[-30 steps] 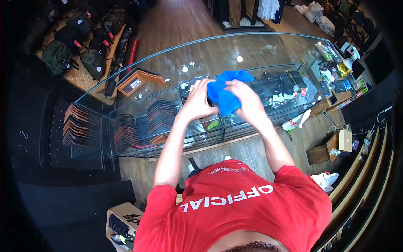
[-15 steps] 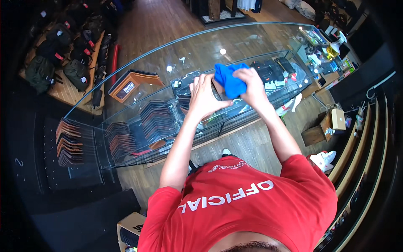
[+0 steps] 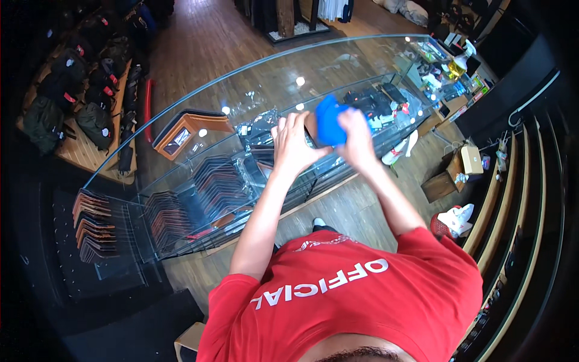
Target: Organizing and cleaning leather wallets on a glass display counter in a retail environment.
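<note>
My right hand [image 3: 357, 136] is closed around a bunched blue cloth [image 3: 332, 120], both smeared by motion. The cloth presses against a brown wallet [image 3: 312, 125], of which only a strip shows between my hands. My left hand [image 3: 293, 145] grips that wallet, thumb stretched toward the cloth and fingers along the far side. Both hands are over the glass display counter [image 3: 241, 78]. To their left, a larger brown wallet [image 3: 190, 134] stands spread open on the glass.
Rows of wallets [image 3: 220, 181] fill the case below the glass, with another stack [image 3: 93, 220] at its left end. A spray bottle with yellow liquid [image 3: 459, 63] stands at the right end. Backpacks [image 3: 96, 123] lie on a wooden stand at left; shelves [image 3: 506, 235] line the right.
The blue cloth and my right hand have shifted slightly against the brown wallet. My left hand keeps its grip. The whole view has turned a little to the right.
</note>
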Available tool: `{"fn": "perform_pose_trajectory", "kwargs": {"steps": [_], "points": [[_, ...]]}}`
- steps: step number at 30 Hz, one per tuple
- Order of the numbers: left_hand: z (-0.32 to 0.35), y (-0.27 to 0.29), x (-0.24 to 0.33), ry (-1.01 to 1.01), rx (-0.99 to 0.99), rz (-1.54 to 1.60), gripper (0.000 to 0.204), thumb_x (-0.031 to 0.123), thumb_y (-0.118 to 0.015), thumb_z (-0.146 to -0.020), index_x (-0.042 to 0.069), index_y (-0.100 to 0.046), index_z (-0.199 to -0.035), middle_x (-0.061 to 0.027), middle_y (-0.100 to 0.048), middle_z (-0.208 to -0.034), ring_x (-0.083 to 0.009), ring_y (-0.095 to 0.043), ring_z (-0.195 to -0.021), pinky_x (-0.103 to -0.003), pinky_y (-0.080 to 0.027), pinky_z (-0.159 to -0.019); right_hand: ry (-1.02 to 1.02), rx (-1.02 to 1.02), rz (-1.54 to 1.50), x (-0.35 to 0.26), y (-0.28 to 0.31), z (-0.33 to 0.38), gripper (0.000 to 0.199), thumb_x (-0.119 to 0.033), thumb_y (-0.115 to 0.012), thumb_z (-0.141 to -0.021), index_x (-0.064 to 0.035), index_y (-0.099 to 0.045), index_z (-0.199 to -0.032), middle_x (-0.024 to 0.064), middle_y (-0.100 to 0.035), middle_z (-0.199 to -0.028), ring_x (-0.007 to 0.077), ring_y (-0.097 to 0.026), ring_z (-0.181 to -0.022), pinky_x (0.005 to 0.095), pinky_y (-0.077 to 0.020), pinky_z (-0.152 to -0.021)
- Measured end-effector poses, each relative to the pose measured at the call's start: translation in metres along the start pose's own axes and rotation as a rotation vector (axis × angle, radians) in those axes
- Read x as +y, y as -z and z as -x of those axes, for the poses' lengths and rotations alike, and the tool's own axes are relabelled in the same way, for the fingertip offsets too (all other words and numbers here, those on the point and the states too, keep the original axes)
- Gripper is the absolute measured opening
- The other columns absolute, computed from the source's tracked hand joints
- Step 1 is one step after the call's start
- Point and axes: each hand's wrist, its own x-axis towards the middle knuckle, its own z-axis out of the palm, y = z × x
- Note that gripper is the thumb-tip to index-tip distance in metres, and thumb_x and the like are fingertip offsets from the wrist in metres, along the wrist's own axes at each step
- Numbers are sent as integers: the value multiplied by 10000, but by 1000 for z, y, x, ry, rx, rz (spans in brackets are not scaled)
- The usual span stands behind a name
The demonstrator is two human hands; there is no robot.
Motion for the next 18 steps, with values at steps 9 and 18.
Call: {"fn": "perform_pose_trajectory", "kwargs": {"steps": [9, 18], "points": [[0, 8, 10, -19, -25, -34, 889, 393, -917, -586, 51, -572, -1330, -127, -591, -1260, -330, -537, -1192, -464, -401, -1015, -135, -72, -134, 13, 7, 17, 384, 24, -729, -577, -28, -621, -942, 166, -598, -961, 388, -568, -964, 470, -470, -828], [-1, 11, 13, 98, -119, -71, 1124, 435, -939, -533, 39, -446, -1463, -150, -570, -1307, -341, -511, -1223, -484, -344, -1094, -186, -316, 80, -2, -11, -46, 326, -156, -765, -622, -40, -684, -916, 142, -644, -986, 349, -585, -986, 450, -471, -872]]}}
